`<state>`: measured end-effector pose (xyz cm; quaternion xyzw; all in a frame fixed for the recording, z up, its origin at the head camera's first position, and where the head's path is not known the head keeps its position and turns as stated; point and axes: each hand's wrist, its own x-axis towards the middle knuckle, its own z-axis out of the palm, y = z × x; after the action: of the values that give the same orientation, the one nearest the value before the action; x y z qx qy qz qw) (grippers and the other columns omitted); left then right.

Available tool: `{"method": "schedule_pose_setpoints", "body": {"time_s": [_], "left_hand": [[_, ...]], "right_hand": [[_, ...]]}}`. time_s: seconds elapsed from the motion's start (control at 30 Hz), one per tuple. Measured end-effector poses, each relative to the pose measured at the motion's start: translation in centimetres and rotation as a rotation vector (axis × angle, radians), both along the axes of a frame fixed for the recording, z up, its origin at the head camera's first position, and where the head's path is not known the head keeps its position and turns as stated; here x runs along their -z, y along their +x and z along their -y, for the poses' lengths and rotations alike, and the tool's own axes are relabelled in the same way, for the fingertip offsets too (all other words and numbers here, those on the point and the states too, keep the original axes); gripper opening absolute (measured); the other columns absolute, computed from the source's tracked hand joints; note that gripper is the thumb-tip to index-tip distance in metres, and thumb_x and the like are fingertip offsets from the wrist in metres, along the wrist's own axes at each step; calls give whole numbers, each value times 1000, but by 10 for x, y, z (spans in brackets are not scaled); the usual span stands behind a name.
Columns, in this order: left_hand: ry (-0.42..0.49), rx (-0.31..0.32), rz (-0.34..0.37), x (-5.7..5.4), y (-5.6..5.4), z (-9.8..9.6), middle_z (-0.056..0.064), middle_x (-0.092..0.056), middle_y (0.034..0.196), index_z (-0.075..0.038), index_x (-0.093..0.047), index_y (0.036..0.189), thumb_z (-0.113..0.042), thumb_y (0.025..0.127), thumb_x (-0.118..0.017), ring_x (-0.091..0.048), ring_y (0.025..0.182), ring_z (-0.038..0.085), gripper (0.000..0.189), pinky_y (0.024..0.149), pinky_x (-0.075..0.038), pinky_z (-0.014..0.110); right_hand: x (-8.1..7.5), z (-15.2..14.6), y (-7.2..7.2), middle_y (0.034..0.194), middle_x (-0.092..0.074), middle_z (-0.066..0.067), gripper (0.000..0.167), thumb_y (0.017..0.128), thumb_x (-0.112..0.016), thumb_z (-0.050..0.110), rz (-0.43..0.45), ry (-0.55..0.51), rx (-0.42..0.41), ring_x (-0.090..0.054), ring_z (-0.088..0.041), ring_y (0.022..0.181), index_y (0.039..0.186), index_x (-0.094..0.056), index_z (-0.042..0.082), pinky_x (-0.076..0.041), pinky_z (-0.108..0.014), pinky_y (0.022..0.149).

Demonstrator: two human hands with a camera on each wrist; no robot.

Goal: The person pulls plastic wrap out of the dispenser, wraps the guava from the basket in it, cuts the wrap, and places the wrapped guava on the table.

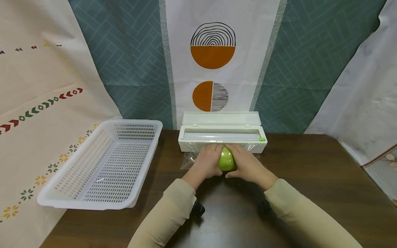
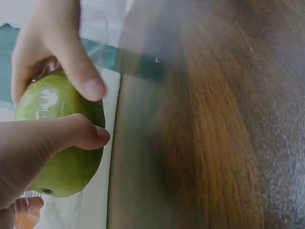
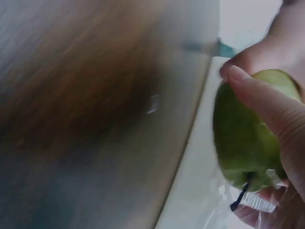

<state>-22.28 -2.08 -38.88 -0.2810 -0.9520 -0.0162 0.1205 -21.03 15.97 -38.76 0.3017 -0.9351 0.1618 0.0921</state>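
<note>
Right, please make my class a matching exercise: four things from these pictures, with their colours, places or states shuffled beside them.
1. fruit
2. basket
3. wrap box
4. table

A. dark brown
B. held between the left hand and right hand
C. at the left of the head view
D. lid open

Pairs: 1-B, 2-C, 3-D, 4-A

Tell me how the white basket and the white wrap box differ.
The basket is larger; the wrap box is smaller. The basket is slotted all over, while the wrap box has a solid front. The basket shows no lid; the wrap box has a lid standing open at its back. Both are white and open on top.
</note>
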Motion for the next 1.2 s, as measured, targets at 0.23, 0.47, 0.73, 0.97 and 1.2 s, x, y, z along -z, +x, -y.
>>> {"method": "schedule_pose_setpoints", "body": {"time_s": [0.23,0.47,0.73,0.97,1.2], "left_hand": [[101,8,47,4,-3,4,4,-60,116,-8,-45,130,-40,58,-84,-58,104,20,89,85,-49,37],[244,40,172,2,-2,8,2,-60,109,-9,-47,125,-37,58,-85,-58,93,15,82,81,-50,32],[305,34,249,-1,5,11,2,-52,119,-12,-48,126,-42,60,-85,-55,91,14,81,77,-50,29],[332,37,258,0,10,15,3,-51,119,-13,-50,128,-46,60,-84,-56,90,14,83,75,-50,29],[366,56,268,-1,15,20,2,-56,108,-13,-50,130,-48,60,-82,-55,87,12,84,72,-49,27]], "right_hand": [[8,-1,-8,129,-51,-11,92,63,-88,31,63,-128,-30,-52,-26,114,138,-39,7,-46,-44,95],[8,-8,-9,119,-57,-5,79,63,-87,35,86,-202,-53,-56,-19,103,127,-50,8,-48,-40,88],[6,-11,-5,110,-59,0,79,61,-86,45,128,-217,-36,-56,-14,92,124,-53,10,-50,-35,81],[7,-12,-4,108,-61,4,80,61,-83,55,136,-227,-59,-57,-10,90,122,-55,12,-50,-33,79],[7,-14,-1,107,-61,8,82,60,-77,65,193,-231,-51,-57,-7,88,122,-55,15,-50,-30,78]]}}
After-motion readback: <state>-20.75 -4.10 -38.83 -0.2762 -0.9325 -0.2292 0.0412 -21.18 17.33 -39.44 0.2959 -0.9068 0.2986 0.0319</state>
